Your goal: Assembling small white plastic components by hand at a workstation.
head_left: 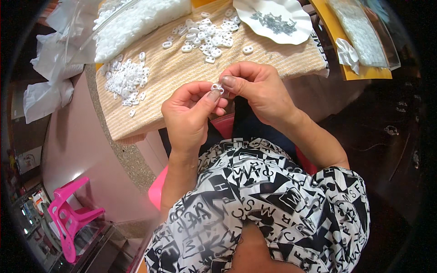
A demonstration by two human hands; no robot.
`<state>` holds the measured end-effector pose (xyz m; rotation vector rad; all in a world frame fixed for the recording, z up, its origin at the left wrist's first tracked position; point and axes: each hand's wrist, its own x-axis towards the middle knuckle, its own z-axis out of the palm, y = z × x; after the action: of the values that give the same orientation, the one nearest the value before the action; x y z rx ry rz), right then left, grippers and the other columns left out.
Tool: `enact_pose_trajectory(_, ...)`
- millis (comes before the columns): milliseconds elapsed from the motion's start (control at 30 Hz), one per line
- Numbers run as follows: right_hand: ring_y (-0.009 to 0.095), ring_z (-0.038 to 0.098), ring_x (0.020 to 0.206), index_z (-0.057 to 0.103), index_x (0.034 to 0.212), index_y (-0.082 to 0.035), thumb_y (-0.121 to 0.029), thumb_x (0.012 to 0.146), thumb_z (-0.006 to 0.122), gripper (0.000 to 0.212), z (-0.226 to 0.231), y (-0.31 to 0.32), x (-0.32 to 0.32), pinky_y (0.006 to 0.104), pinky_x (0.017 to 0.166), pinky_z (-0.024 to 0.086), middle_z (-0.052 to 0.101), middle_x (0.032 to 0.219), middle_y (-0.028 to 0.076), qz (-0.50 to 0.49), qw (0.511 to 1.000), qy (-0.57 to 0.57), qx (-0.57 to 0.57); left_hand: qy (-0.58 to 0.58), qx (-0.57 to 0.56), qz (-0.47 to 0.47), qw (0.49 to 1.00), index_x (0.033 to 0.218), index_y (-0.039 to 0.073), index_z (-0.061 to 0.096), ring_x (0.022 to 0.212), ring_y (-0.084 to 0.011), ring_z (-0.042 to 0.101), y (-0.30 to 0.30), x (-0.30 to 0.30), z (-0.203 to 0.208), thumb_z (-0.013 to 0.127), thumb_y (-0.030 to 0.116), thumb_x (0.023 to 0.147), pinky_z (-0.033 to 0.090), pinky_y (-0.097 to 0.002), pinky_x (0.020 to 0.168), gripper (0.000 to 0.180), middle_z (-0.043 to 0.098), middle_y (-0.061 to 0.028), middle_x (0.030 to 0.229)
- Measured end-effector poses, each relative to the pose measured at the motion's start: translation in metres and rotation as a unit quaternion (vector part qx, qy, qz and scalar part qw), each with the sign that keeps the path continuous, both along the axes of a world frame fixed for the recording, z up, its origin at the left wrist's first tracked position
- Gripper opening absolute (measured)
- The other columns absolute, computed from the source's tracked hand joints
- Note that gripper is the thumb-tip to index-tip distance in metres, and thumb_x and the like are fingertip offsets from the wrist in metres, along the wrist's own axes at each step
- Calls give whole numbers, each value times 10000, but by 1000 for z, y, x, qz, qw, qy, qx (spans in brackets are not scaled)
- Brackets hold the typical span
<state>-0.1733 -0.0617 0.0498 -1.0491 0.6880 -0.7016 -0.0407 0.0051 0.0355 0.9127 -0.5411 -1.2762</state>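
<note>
My left hand (191, 109) pinches a small white plastic piece with round holes (217, 88) between thumb and fingertips, just off the near edge of the cloth-covered table. The thumb and forefinger of my right hand (255, 88) close together at the far side of that same piece; whether they also hold a tiny part is too small to tell. Beyond my hands lies a loose pile of white two-holed plastic pieces (207, 36). To the left is a second pile of smaller white pieces (125, 79). A white scalloped plate (296, 34) holds small grey metal parts (274, 22).
A striped beige cloth (157, 91) covers the table. A clear bag of white pieces (141, 29) lies at the far left, and another bag (362, 38) sits on a yellow surface (378, 73) at right. A pink stool (70, 216) stands on the floor at left.
</note>
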Motion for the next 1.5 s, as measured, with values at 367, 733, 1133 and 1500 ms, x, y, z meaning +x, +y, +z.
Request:
enact_pose_trajectory(367,92,583,574,566,823,20,-83,823,539,107,1,3,0,203,451,460,593,661,49,-11,998,36,-42,-31,16,5,999,885,-77,554,618,-161,594,1,-2,1,564,-37,765,502,-225,529,126,599,-139,753)
enact_pose_trajectory(733,84,564,522,566,792,35,-32,800,535,75,2,7,1,196,399,431,595,640,74,-16,995,62,-82,-85,-4,25,996,836,-60,559,591,-109,583,6,-9,2,592,-18,771,507,-208,530,84,604,-98,720)
enact_pose_trajectory(1133,94,560,538,576,821,38,-32,805,532,84,-11,7,8,208,409,433,578,628,66,-28,999,25,-11,-114,-26,73,990,843,-63,548,599,-115,580,0,-11,-12,555,-34,786,501,-213,522,64,594,-99,732)
enact_pose_trajectory(1500,89,560,723,572,1031,18,-78,789,574,261,3,-33,-3,202,632,443,618,823,73,-41,974,142,-170,32,-34,107,993,895,-44,543,638,-170,583,-7,33,-21,544,-47,780,480,-239,543,114,584,-124,770)
